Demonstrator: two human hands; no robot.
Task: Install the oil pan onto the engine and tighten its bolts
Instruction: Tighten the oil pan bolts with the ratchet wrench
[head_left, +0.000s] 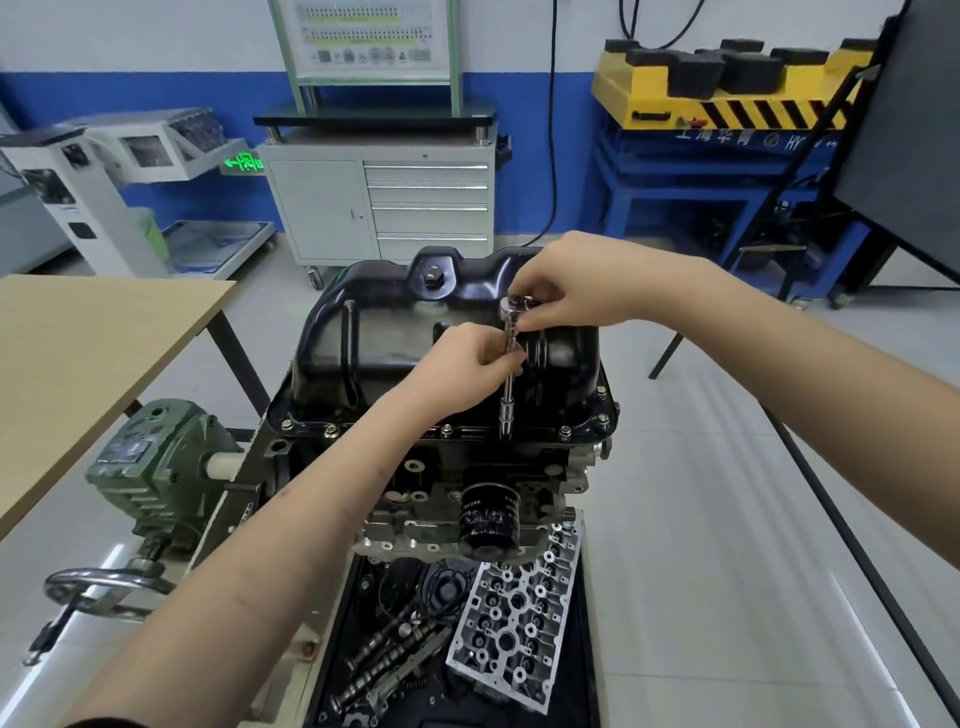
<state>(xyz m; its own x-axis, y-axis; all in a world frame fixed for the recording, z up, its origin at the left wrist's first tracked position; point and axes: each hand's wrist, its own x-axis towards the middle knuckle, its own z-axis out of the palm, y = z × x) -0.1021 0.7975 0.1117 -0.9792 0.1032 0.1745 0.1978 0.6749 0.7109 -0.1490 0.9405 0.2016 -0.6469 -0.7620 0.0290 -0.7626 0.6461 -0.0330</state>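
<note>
Nearest the lens, a silver aluminium cylinder head (519, 618) lies beside dark steel camshafts (387, 657) in a black tray under the engine; above them both bare forearms reach forward; the left hand (470, 364) pinches the middle of a chrome socket extension bar (508, 384) standing upright on a bolt at the near flange of the glossy black pressed-steel oil pan (447, 332); the right hand (558, 293) has its grip curled round the ratchet head at the bar's top; the pan sits on the inverted grey engine block (431, 488), a black oil filter (488, 514) below; a tan wooden worktop (88, 358) stands left; a grey drawer cabinet (379, 202) stands against the blue-and-white wall beyond.
</note>
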